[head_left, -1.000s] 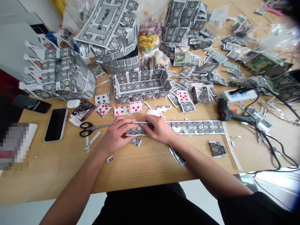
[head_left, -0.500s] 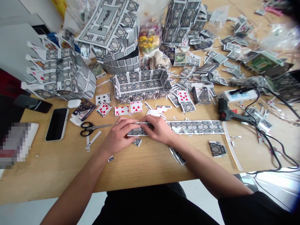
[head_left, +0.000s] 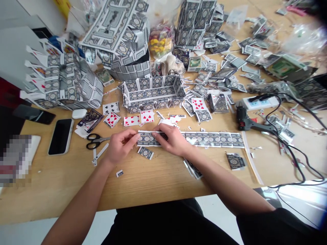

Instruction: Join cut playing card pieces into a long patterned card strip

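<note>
A long strip of joined playing-card backs lies flat across the wooden table. My left hand pinches the strip's left end with fingers closed. My right hand presses down on the strip just right of that, fingers curled over its top edge. A small card piece lies loose just below the strip, between my hands.
Black scissors and a phone lie to the left. A card-built open box stands behind the strip. A black glue gun with cables lies right. Piles of cards and card structures cover the back.
My left hand has slid left off the strip's top to its left end, uncovering the strip and the small card piece. My right hand has stayed in place.
</note>
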Motion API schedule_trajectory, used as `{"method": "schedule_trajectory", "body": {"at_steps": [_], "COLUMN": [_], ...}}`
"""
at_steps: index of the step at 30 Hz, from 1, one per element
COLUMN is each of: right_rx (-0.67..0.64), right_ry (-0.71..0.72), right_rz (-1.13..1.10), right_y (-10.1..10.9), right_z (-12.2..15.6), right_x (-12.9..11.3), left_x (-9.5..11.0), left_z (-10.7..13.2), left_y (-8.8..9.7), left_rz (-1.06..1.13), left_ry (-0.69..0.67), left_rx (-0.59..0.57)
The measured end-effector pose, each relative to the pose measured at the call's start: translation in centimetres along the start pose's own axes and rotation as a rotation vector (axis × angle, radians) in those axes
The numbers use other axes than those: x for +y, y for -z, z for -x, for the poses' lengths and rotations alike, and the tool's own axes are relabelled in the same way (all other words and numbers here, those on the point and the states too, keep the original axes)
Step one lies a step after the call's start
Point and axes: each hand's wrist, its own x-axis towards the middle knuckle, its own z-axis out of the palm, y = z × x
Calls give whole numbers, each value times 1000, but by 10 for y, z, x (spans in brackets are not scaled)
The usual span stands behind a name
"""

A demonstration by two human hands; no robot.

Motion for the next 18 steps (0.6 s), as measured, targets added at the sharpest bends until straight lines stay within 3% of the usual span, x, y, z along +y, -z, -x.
{"method": "schedule_trajectory", "body": {"at_steps": [10, 18], "right_rx": [-22, -23], "right_ry": [-22, -43], "right_rz": [-34, -63], "right_y": [2, 1], "right_z": [0, 0], "right_x": [-1, -1], "left_x": [-4, -4], "left_z": [-7, -3], "left_y": [2, 1], "left_rz": [264, 137], "left_ry": [120, 32], "left_rx": [-148, -99]}}
